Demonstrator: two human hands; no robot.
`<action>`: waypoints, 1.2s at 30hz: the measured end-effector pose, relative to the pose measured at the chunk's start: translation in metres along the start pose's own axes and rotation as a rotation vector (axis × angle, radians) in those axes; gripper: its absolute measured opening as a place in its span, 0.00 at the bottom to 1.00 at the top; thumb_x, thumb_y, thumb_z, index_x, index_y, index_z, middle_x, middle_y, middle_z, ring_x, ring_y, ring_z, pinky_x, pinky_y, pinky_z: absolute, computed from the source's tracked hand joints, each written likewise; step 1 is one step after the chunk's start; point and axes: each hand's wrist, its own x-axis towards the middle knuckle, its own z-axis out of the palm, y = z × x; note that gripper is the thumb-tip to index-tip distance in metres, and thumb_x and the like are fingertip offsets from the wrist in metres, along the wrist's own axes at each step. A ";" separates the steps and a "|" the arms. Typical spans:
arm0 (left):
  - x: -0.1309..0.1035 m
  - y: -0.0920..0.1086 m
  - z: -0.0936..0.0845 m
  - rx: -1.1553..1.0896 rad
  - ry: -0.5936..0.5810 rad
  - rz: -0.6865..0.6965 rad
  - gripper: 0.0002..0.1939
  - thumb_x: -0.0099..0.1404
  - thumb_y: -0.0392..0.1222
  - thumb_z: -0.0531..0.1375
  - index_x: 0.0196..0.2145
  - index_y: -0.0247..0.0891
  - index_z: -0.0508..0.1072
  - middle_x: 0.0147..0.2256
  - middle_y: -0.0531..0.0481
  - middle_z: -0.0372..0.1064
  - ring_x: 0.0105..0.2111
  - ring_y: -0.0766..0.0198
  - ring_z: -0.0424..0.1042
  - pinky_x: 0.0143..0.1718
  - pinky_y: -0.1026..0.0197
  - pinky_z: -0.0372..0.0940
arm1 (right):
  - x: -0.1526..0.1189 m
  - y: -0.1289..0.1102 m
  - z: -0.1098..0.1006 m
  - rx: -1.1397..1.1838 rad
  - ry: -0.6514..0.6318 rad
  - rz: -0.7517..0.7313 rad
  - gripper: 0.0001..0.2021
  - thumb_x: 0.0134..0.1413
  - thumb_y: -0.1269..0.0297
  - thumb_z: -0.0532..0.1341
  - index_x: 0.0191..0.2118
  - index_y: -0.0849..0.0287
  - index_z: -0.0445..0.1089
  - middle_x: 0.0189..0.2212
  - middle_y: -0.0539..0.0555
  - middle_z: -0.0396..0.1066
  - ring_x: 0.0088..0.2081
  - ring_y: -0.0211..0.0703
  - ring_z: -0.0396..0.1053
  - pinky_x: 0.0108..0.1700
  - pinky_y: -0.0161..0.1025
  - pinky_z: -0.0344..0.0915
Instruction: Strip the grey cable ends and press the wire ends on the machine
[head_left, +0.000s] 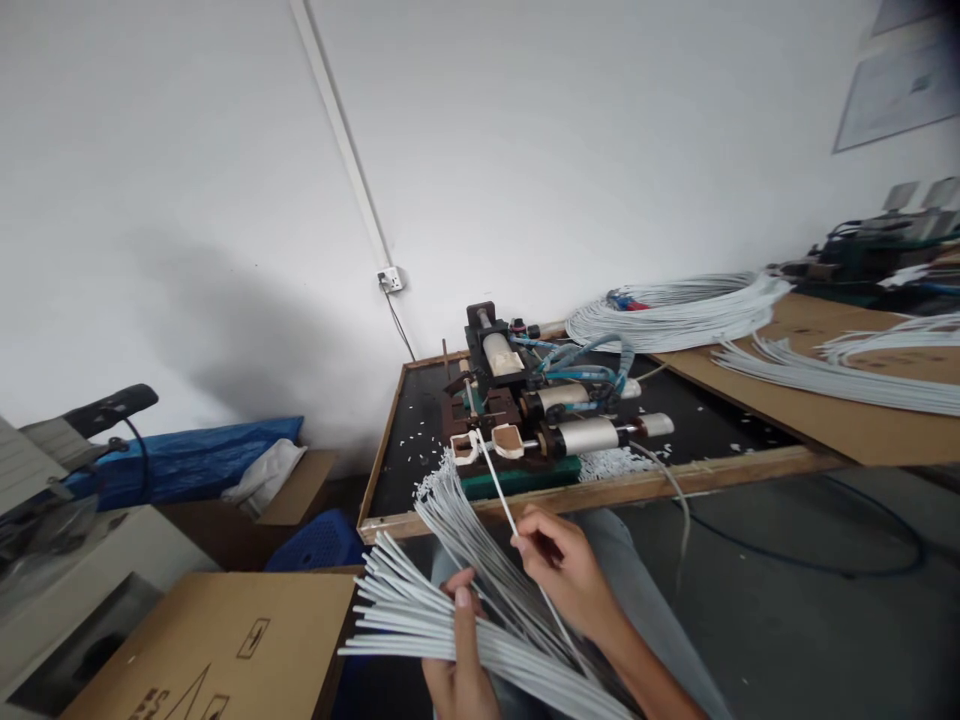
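Note:
My left hand [461,655] is closed round a fanned bundle of white cables [405,610] at the bottom centre. Just right of it, my right hand [559,560] pinches a single white cable [499,490]. The far end of that cable is at the pale jaws [484,445] on the front of a pneumatic machine [499,360]. Between my hands and the machine lies a second bundle of thin cables [457,505], its ends beside the jaws at the table's front edge.
The machine stands on a black table with a wooden rim [637,488], strewn with small white bits [611,463]. Coiled white cables [675,310] lie at the right on cardboard [810,400]. A cardboard box [225,640] and blue basket [319,541] are at lower left.

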 end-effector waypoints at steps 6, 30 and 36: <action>0.001 0.001 0.003 -0.065 0.001 -0.004 0.25 0.50 0.59 0.74 0.36 0.36 0.80 0.33 0.50 0.72 0.32 0.62 0.68 0.34 0.63 0.62 | 0.007 0.010 0.007 -0.082 0.176 0.055 0.10 0.60 0.64 0.57 0.27 0.57 0.66 0.22 0.48 0.63 0.26 0.40 0.61 0.28 0.35 0.57; 0.004 0.001 0.002 -0.072 -0.031 0.015 0.22 0.51 0.58 0.73 0.33 0.37 0.78 0.27 0.53 0.69 0.28 0.65 0.66 0.31 0.64 0.61 | 0.022 0.008 0.015 -0.134 0.154 0.049 0.11 0.59 0.64 0.58 0.26 0.57 0.68 0.21 0.47 0.65 0.25 0.40 0.63 0.28 0.35 0.58; 0.004 0.001 0.003 -0.087 -0.009 0.009 0.23 0.49 0.58 0.74 0.33 0.37 0.79 0.30 0.51 0.70 0.29 0.64 0.67 0.31 0.63 0.62 | 0.022 0.009 0.015 -0.132 0.153 0.051 0.11 0.59 0.64 0.58 0.26 0.57 0.68 0.21 0.48 0.65 0.25 0.41 0.63 0.28 0.35 0.58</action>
